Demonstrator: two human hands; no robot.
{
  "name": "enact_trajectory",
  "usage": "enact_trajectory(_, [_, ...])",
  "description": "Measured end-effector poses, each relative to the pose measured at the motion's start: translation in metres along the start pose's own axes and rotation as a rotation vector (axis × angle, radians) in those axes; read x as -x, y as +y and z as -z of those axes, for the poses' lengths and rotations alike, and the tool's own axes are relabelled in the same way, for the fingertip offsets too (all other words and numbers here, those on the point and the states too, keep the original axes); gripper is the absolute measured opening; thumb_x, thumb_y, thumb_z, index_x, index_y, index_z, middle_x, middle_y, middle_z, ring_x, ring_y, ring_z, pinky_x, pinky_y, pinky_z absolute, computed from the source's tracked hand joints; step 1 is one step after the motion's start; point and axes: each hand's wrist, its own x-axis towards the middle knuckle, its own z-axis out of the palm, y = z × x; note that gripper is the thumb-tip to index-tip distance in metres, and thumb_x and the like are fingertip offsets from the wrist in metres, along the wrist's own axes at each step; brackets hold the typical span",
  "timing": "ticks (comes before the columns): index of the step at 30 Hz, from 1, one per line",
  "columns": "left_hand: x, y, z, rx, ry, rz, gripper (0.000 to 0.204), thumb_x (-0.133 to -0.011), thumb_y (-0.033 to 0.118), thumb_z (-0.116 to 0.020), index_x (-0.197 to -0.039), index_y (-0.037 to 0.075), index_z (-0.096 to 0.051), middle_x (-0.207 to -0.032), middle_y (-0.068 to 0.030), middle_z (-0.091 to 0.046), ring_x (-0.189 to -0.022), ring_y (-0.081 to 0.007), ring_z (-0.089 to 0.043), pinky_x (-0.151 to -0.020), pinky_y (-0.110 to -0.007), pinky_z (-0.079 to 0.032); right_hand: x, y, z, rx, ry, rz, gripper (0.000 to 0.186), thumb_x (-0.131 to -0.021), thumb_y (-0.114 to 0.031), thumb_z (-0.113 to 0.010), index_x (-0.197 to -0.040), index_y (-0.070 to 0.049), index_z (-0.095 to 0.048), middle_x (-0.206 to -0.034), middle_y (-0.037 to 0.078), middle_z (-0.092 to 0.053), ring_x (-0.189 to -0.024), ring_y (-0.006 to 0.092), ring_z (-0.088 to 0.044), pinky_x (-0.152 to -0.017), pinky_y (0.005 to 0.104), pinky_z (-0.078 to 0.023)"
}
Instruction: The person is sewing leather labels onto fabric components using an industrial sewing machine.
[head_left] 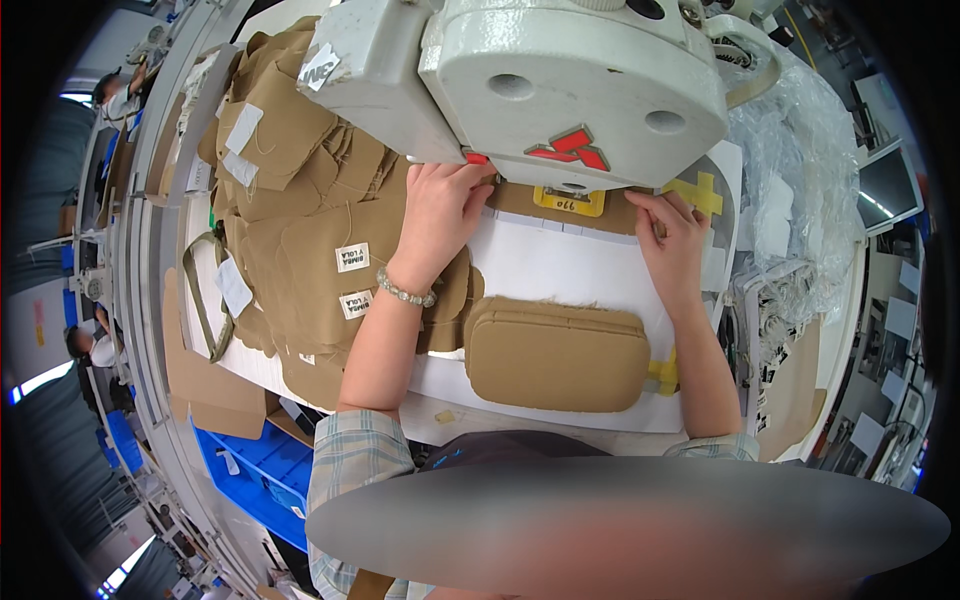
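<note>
Under the head of a white sewing machine [575, 95] lies a flat brown fabric piece [520, 200]. A yellow clamp frame [570, 203] rests on its middle. At the piece's left end, my left hand [440, 215] has its fingers closed; the fingertips are partly hidden beneath the machine. My right hand [670, 235] pinches the right end between thumb and fingers. Nearer to me, a neat stack of brown rounded panels [555, 355] sits on the white work surface [520, 265]. A large heap of brown fabric pieces [290, 230], some with white labels, spreads to the left.
Clear plastic wrapping [790, 190] bulges at the right behind a bundle of white strips [775, 330]. A blue crate [240, 460] and a cardboard box [225, 385] stand at the lower left. Yellow tape [662, 375] marks the surface. Other people appear far left.
</note>
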Motion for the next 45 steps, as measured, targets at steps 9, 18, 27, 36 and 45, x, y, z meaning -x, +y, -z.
enact_trajectory(9, [0.001, -0.001, 0.002, -0.050, -0.087, 0.053, 0.021, -0.077, 0.006, -0.071, -0.098, 0.009, -0.071, -0.091, -0.0041, -0.069, -0.094, -0.0246, -0.059, -0.087, -0.036, -0.039, -0.001, 0.000, -0.001, -0.012, -0.011, -0.015, 0.018, -0.086, -0.005, -0.065, -0.098, -0.016, -0.072, -0.076, -0.002, -0.056, -0.059, 0.0130, -0.051, -0.086, 0.0346, -0.029])
enact_trajectory(18, [0.001, -0.002, 0.003, -0.059, -0.053, 0.070, 0.021, -0.079, 0.009, -0.071, -0.099, 0.009, -0.072, -0.078, -0.0039, -0.064, -0.086, -0.0241, -0.057, -0.082, -0.037, -0.039, 0.001, 0.003, -0.001, -0.017, 0.009, -0.020, 0.019, -0.084, -0.008, -0.069, -0.100, -0.017, -0.072, -0.082, -0.002, -0.057, -0.067, 0.0135, -0.054, -0.087, 0.0366, -0.029])
enact_trajectory(27, [0.005, -0.011, 0.000, -0.111, 0.065, 0.114, 0.016, -0.081, 0.016, -0.073, -0.082, 0.002, -0.066, -0.076, -0.0077, -0.061, -0.087, -0.0273, -0.055, -0.082, -0.039, -0.037, 0.001, 0.001, 0.002, 0.086, 0.072, -0.007, 0.023, -0.082, -0.012, -0.070, -0.104, -0.016, -0.073, -0.094, -0.002, -0.058, -0.074, 0.0114, -0.051, -0.087, 0.0324, -0.028])
enact_trajectory(36, [0.004, -0.004, 0.002, -0.163, 0.026, 0.116, 0.030, -0.076, 0.026, -0.075, -0.094, 0.005, -0.064, -0.092, -0.0104, -0.061, -0.095, -0.0296, -0.050, -0.082, -0.040, -0.036, -0.001, 0.006, 0.002, 0.092, 0.099, 0.001, 0.019, -0.084, -0.012, -0.068, -0.102, -0.018, -0.073, -0.098, 0.000, -0.061, -0.088, 0.0151, -0.058, -0.087, 0.0343, -0.027])
enact_trajectory(45, [0.008, -0.008, -0.002, -0.182, -0.012, 0.113, 0.038, -0.074, 0.028, -0.077, -0.101, 0.006, -0.062, -0.104, -0.0099, -0.058, -0.101, -0.0305, -0.048, -0.082, -0.041, -0.035, -0.002, 0.012, 0.004, -0.016, 0.053, -0.148, 0.019, -0.084, -0.012, -0.068, -0.102, -0.017, -0.071, -0.097, -0.002, -0.061, -0.077, 0.0139, -0.055, -0.090, 0.0328, -0.027])
